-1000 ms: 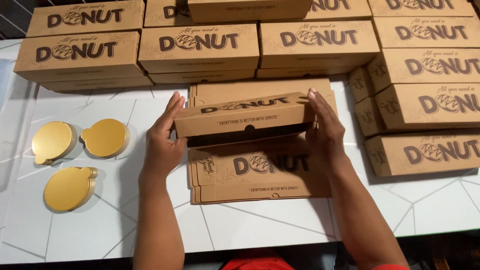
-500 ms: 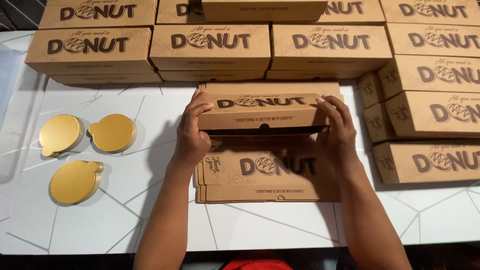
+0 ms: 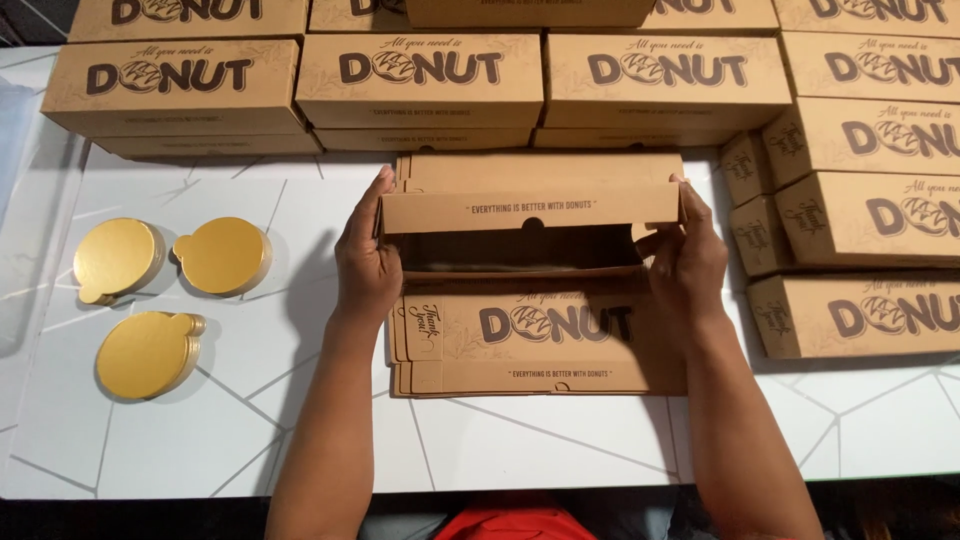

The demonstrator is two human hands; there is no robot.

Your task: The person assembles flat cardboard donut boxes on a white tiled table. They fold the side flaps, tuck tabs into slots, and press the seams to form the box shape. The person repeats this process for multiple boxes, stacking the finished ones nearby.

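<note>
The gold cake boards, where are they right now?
In the head view, three stacks of gold cake boards lie on the white table, left of the left hand and the open box it holds.

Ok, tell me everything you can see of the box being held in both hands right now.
The box is long, brown cardboard with dark print. Its lid is up, the front flap facing the camera, and the inside looks dark and empty. The left hand and right hand grip its two ends. It sits over a stack of flat boxes on the white table.
</note>
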